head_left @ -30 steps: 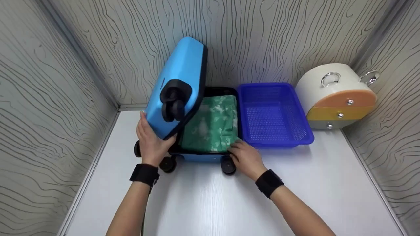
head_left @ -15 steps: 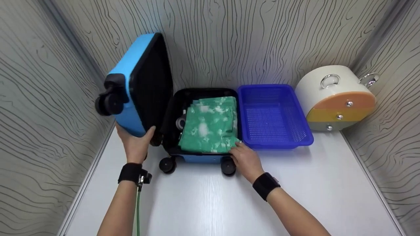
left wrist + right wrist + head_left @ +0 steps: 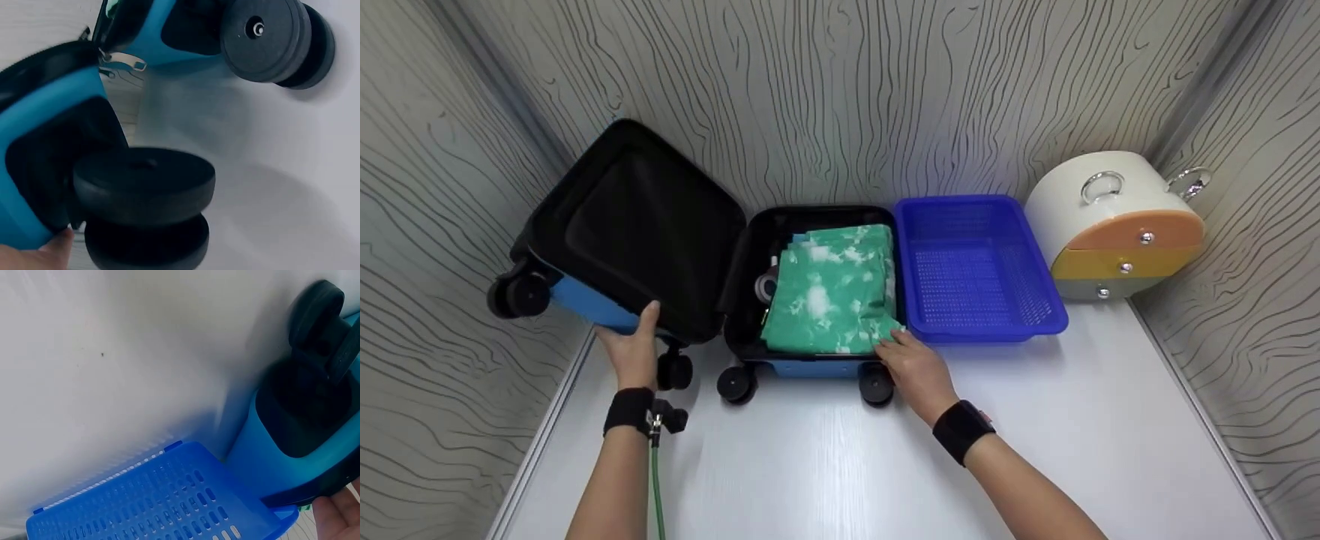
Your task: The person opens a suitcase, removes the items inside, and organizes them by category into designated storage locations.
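A small blue suitcase stands open on the table, its black-lined base in the middle. Folded green-and-white tie-dye cloth fills most of that base. My left hand grips the near edge of the suitcase lid, thumb over the black rim and fingers underneath, with the lid tilted back to the left. My right hand holds the near right corner of the base, fingertips at the rim beside the cloth. The right wrist view shows those fingers against the black rim.
A blue plastic basket stands right of the suitcase. Behind it to the right is a rounded white drawer box with coloured drawers and ring handles. A small grey-white round item lies left of the cloth. Patterned walls surround the table.
My left hand has swung the lid leftward and down from over the base, showing its black inside and uncovering the cloth and round item. The right hand has stayed at the base's corner.
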`<state>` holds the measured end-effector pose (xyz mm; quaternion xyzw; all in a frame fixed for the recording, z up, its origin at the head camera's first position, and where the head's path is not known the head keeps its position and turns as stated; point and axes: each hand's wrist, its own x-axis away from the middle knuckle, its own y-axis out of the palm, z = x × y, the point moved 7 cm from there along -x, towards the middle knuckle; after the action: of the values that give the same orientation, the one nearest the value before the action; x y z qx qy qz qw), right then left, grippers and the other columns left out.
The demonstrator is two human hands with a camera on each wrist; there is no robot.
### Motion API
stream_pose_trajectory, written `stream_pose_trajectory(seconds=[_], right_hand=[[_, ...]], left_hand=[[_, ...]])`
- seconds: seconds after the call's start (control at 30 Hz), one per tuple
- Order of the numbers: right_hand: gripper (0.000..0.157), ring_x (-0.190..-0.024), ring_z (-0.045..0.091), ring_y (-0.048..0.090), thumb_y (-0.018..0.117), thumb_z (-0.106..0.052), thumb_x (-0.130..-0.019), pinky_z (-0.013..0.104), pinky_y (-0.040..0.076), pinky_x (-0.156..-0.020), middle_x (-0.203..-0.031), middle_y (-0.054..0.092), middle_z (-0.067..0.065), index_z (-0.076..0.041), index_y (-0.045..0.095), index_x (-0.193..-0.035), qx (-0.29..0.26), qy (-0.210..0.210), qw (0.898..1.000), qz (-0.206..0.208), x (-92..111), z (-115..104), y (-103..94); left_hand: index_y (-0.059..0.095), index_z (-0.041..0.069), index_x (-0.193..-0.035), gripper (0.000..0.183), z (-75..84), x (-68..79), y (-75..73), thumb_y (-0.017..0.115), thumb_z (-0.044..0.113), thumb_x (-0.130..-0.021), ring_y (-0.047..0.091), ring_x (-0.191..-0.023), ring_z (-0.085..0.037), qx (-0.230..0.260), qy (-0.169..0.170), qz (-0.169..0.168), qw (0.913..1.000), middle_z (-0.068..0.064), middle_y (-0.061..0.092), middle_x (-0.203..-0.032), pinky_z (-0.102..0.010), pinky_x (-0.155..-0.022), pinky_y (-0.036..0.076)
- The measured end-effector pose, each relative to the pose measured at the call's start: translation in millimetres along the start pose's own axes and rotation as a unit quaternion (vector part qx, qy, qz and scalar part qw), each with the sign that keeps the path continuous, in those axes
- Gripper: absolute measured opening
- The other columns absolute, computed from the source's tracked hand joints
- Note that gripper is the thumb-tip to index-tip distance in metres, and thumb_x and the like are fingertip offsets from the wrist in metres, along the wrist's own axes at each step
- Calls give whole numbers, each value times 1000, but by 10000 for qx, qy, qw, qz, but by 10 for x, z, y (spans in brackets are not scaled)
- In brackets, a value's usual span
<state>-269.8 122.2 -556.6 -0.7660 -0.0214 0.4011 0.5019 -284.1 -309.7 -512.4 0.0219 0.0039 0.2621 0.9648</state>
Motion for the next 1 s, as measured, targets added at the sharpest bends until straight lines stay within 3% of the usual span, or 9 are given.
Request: stream_pose_trajectory(seconds=[0.27,0.43,0.57,0.67,0.87,0.93,1.0], right_hand=[[33,-123,33,62,78,4,-86,45,47,-106,-119,73,12,-2,76,-118,35,65,10000,-34,6,-6,11],[32,-124,33,62,78,3,-87,48,47,-107,-119,73,11,-4,76,-118,14,163,9998,-88,5,-1,29],[32,-125,33,61,78,2,-88,48,46,-107,-120,73,11,-3,76,-119,-33,276,9995,-147,10,3,24],[31,-126,33,60,77,0,-89,47,47,-106,-121,73,11,-3,76,-120,-88,394,9990,-200,9,7,16],[31,-128,32,59,76,0,-90,42,52,-101,-123,72,11,-3,75,-121,-233,480,9981,-305,-18,-19,25],[30,-128,32,59,75,0,-91,40,53,-99,-123,72,11,-4,75,-121,-285,447,9982,-291,-31,-38,33],[30,-128,32,59,75,-1,-91,39,53,-98,-122,72,11,-5,76,-120,-293,391,9985,-257,-43,-58,46]], left_hand=[[-19,22,-162,108,-307,-41,-133,60,56,-97,-3,-156,-24,228,-1094,-83,9937,-4,-15,-170,-42,-125,8],[-21,17,-161,111,-529,-7,-184,56,63,-96,-2,-156,-27,688,-1801,-125,9812,-7,-15,-170,-43,-124,11],[-14,16,-163,109,-684,-36,-187,60,60,-95,4,-156,-23,1480,-2158,-184,9650,-5,-7,-170,-37,-123,18],[-2,21,-166,101,-803,-69,-190,64,54,-96,13,-155,-18,2305,-2455,-248,9413,-1,4,-170,-33,-122,21],[22,34,-161,79,-1042,-116,-229,66,47,-98,29,-148,-13,3713,-2990,-211,8788,8,25,-162,-32,-120,27],[28,36,-157,75,-1109,-122,-228,71,46,-95,32,-146,-13,4185,-3219,-128,8492,9,32,-157,-32,-119,28],[31,37,-154,76,-1150,-135,-236,75,46,-93,35,-144,-13,4461,-3398,-6,8280,10,36,-152,-33,-119,29]])
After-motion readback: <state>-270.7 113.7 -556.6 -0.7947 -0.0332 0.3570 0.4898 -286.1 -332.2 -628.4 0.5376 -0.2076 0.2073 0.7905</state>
